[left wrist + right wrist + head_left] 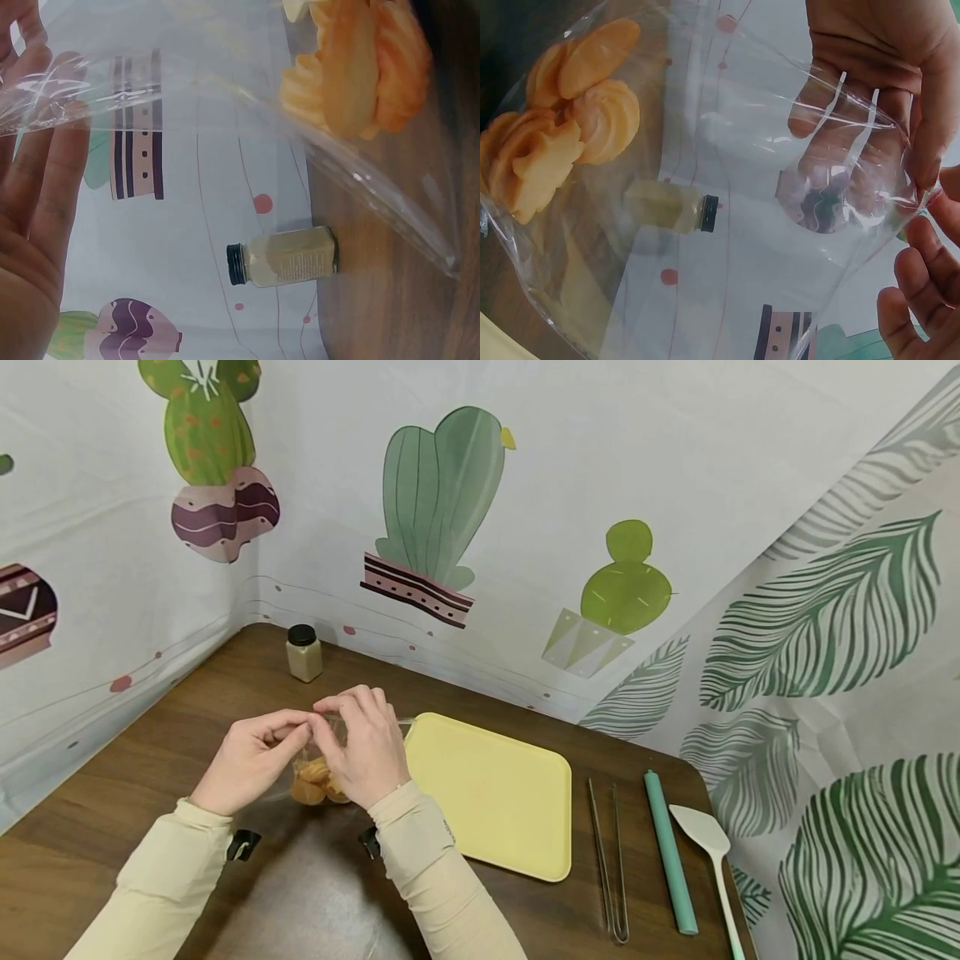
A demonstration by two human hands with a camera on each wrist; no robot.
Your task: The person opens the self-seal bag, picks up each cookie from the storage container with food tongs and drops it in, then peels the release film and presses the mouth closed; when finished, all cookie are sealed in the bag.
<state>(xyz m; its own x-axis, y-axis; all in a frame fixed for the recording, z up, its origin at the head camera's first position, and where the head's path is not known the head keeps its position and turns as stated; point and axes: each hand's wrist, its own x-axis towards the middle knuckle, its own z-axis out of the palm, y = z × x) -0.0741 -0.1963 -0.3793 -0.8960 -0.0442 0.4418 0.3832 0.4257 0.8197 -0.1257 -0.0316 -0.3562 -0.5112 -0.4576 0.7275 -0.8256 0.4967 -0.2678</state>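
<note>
Several golden piped cookies (604, 124) sit low inside a clear plastic bag (727, 120). My left hand (251, 756) and right hand (363, 747) meet over it, thumb and fingertips of each pinching the bag's upper edge close together. In the left wrist view, fingers of the left hand (45, 180) stretch along the film, while the cookies (349, 67) appear at the upper right. The right wrist view has fingers of the right hand (919, 281) at the pinched corner. From the head camera, the right hand partly hides the cookies (315, 781).
Behind the hands stands a black-capped jar (303, 653) of pale powder. A yellow tray (495, 797) lies right of the bag. Further right are metal tongs (617, 868), a green rod (671, 852) and a white spatula (705, 831) along the wooden table's (420, 681) edge.
</note>
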